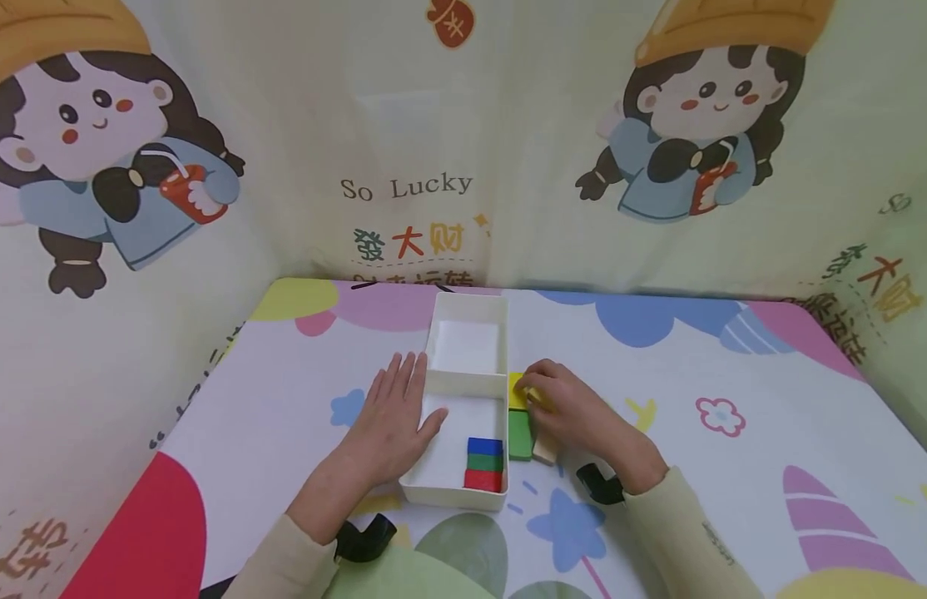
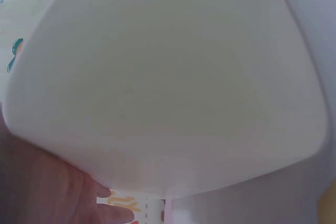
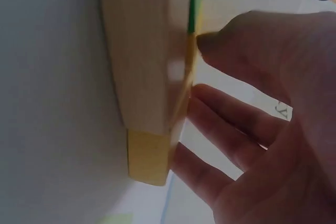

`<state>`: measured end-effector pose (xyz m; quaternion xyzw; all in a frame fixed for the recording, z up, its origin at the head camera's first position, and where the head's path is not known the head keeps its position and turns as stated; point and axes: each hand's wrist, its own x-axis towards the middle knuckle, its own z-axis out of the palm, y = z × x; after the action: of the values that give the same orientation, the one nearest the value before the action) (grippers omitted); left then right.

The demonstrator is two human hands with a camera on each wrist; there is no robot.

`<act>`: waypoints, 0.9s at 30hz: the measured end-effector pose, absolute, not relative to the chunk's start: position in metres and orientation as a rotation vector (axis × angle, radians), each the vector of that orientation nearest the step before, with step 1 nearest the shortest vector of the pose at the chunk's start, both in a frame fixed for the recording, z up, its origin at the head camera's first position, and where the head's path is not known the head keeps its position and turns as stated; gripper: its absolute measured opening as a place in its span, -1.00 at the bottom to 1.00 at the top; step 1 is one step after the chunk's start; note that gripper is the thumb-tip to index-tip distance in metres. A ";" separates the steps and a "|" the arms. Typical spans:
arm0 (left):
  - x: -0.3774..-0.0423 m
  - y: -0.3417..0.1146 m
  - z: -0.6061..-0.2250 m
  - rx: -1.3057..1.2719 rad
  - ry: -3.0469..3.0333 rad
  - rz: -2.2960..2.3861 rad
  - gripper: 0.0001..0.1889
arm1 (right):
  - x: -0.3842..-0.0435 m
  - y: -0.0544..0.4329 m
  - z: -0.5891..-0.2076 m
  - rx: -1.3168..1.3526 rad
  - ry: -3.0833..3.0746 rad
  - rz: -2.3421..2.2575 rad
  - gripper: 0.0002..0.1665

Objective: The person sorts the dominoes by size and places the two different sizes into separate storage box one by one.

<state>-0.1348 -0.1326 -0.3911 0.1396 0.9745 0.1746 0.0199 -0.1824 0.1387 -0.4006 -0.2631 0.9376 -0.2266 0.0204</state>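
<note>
A white two-compartment box lies lengthwise on the table. My left hand rests over its left rim, fingers straight and thumb spread over the near compartment. In that compartment a blue block, a green block and a red block sit together in the near right corner. Along the box's right side, my right hand pinches a yellow block with curled fingers. In the right wrist view, its thumb and fingertips meet the yellow edge. A larger green block and a wooden-coloured block lie beside it.
The box's outer wall fills most of the left wrist view. A patterned mat covers the table. Printed curtains stand behind it and at both sides. A black wrist mount sits below the left hand, another below the right.
</note>
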 end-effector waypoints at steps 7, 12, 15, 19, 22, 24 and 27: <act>-0.135 -0.135 -0.389 0.434 3.030 0.548 -0.13 | -0.184 0.139 -0.399 -0.723 2.943 -0.674 -0.72; -0.136 -0.134 -0.389 0.448 3.030 0.569 -0.14 | -0.183 0.142 -0.402 -0.636 2.966 -0.653 -0.64; -0.136 -0.133 -0.389 0.449 3.025 0.573 -0.14 | -0.183 0.144 -0.403 -0.621 2.983 -0.652 -0.63; -0.136 -0.133 -0.390 0.438 3.018 0.562 -0.14 | -0.182 0.146 -0.403 -0.628 3.000 -0.666 -0.63; -0.136 -0.132 -0.389 0.435 3.019 0.558 -0.14 | -0.182 0.147 -0.402 -0.623 3.006 -0.672 -0.64; -0.136 -0.132 -0.389 0.441 3.027 0.562 -0.14 | -0.183 0.146 -0.402 -0.621 3.008 -0.660 -0.65; -0.136 -0.132 -0.389 0.436 3.030 0.567 -0.14 | -0.183 0.146 -0.401 -0.624 3.009 -0.635 -0.64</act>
<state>-0.1356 -0.1320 -0.3894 0.1401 0.9732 0.1820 0.0144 -0.1834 0.1461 -0.4006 -0.1989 0.9589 -0.2024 0.0018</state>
